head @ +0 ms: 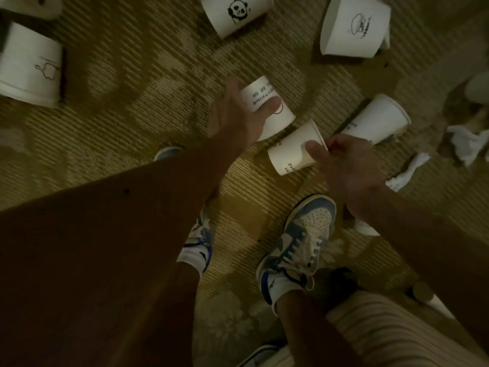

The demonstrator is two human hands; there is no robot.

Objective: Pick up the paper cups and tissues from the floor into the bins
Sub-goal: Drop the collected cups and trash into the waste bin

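Left hand: curled round the lettered cup — thumb laid across its printed side, fingers hidden behind it.
Lettered cup: tipped on its side in my left grip, wide end toward my right hand. I cannot tell whether it is clear of the carpet.
Right hand: pinching the second cup near its rim — thumb pressed on the outer wall, fingers out of sight behind it.
Second cup: on its side between my two hands, rim at my right thumb, base toward me. It is just beside the lettered cup; I cannot tell if they touch.
Third cup: on its side just beyond my right knuckles, mouth turned away.
Panda cup: on its side, well beyond my left hand.
Large cup: well beyond my right hand, line drawing on its wall.
Far cup: well to the left of my left hand, faint drawing on it.
Edge cup: beyond the far cup, cut by the frame.
Tissue: crumpled, to the right of my right hand, apart from it.
Tissue strip: twisted, just right of my right wrist.
White piece: shows from under my right wrist, too hidden to name.
Right shoe: on the carpet, nearer me than my right hand.
Left shoe: mostly hidden under my left forearm.
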